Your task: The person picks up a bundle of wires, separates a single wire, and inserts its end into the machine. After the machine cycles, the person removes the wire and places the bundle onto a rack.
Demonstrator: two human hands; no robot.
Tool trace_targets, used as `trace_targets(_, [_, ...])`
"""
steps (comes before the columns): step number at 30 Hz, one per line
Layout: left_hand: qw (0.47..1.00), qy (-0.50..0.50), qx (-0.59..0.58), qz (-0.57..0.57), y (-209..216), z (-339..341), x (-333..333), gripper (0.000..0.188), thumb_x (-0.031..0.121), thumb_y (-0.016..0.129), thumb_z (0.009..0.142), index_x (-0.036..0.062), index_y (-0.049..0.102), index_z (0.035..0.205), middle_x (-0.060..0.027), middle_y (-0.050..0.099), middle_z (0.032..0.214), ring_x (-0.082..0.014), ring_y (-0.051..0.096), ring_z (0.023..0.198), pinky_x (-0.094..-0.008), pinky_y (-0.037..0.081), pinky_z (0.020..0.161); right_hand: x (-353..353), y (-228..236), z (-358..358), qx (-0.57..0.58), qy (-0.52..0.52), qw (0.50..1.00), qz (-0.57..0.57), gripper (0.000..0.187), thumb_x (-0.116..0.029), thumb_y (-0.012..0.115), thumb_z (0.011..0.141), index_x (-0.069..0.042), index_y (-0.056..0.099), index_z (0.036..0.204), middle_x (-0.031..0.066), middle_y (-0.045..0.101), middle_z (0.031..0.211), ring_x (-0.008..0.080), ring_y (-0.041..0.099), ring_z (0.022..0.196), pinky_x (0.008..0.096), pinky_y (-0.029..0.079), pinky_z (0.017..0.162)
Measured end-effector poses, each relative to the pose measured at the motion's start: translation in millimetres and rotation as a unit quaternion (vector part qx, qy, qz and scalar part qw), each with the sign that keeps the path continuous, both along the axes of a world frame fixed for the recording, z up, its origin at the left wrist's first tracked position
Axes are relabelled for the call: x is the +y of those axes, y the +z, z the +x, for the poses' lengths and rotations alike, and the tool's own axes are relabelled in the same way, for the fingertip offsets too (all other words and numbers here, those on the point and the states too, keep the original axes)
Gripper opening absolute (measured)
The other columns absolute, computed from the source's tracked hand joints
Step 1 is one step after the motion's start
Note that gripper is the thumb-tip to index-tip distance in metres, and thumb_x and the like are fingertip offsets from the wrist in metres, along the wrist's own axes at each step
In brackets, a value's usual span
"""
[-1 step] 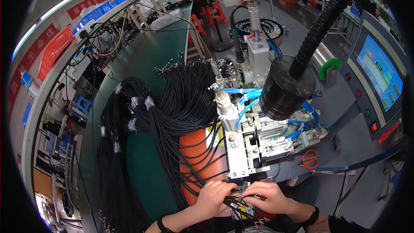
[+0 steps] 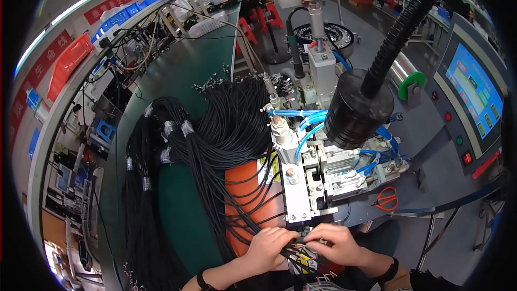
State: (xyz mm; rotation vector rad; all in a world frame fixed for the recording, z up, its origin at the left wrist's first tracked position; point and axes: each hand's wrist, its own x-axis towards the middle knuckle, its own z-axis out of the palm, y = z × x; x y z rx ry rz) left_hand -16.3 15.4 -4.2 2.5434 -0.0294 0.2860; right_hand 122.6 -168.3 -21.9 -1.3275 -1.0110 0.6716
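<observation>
Both my hands work close together at the near end of a bench machine (image 2: 298, 196) with a white metal block. My left hand (image 2: 267, 249) is closed, thumb and fingers pinching the end of a black cable. Beside it, my right hand (image 2: 336, 245) is also closed in a pinch at the same cable end, just below the block. The fingertips partly hide what they grip. Under the hands hang several thin wires (image 2: 298, 253) and cable ends, in front of a yellow and white label. Black cables (image 2: 258, 222) run from my left hand up to a large pile.
The pile of black cables (image 2: 234, 116) and taped bundles (image 2: 144, 161) cover the green table to the left. Red-handled scissors (image 2: 386, 199) lie right of the machine. A black flexible-neck lamp (image 2: 360, 110) overhangs it. A control screen (image 2: 474, 94) stands at right.
My right hand has moved up slightly toward the machine, and its fingers have shifted at the cable end. My left hand stays almost in place, still pinching.
</observation>
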Motion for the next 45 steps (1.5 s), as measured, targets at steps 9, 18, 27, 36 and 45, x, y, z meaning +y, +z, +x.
trace_targets(9, [1.0, -0.007, -0.02, -0.011, 4, 13, -15, 0.039, 0.008, 0.075, 0.069, 0.0066, 0.064, 0.106, -0.0067, 0.065, 0.086, -0.0268, 0.067, 0.074, -0.0347, 0.052, 0.063, -1, -18, -5, 0.338, -0.015, 0.94, -0.051, 0.019, 0.003, 0.065, 0.091, 0.004, 0.064, 0.11, 0.0059, 0.069, 0.092, 0.0072, 0.063, 0.074, 0.0194, 0.05, 0.064])
trace_targets(18, [0.998, -0.025, -0.041, -0.046, 0, 20, -16, 0.033, 0.008, 0.074, 0.073, 0.0058, 0.064, 0.105, -0.0077, 0.065, 0.083, -0.0264, 0.065, 0.067, -0.0346, 0.047, 0.057, -3, -32, 2, 0.424, 0.054, 0.904, -0.002, 0.015, 0.004, 0.061, 0.092, 0.003, 0.062, 0.108, 0.0072, 0.065, 0.101, 0.0093, 0.063, 0.074, 0.0192, 0.047, 0.06])
trace_targets(27, [0.996, -0.012, -0.076, -0.035, -4, 21, -23, 0.028, 0.01, 0.074, 0.078, 0.0049, 0.064, 0.103, -0.0073, 0.065, 0.082, -0.0252, 0.064, 0.068, -0.0344, 0.045, 0.057, -5, -24, -3, 0.364, -0.036, 0.931, -0.023, 0.013, 0.007, 0.064, 0.089, 0.003, 0.063, 0.101, 0.0091, 0.063, 0.101, 0.0105, 0.062, 0.072, 0.021, 0.049, 0.058])
trace_targets(36, [0.999, 0.005, -0.023, -0.028, -1, 22, -25, 0.024, 0.005, 0.07, 0.073, 0.0043, 0.061, 0.096, -0.0088, 0.06, 0.076, -0.0284, 0.061, 0.063, -0.037, 0.047, 0.056, 16, -22, -21, -0.333, -0.218, 0.916, 0.043, 0.022, 0.0, 0.064, 0.092, 0.003, 0.064, 0.114, 0.011, 0.066, 0.101, 0.01, 0.063, 0.084, 0.0232, 0.05, 0.074])
trace_targets(45, [0.999, -0.012, -0.016, -0.039, 1, 25, -23, 0.015, 0.007, 0.07, 0.076, 0.0046, 0.059, 0.087, -0.0093, 0.059, 0.07, -0.0289, 0.061, 0.059, -0.0372, 0.047, 0.053, 2, -33, 5, 0.323, 0.029, 0.944, 0.056, 0.023, -0.004, 0.059, 0.096, 0.004, 0.065, 0.117, 0.0098, 0.066, 0.105, 0.0131, 0.065, 0.091, 0.025, 0.052, 0.08])
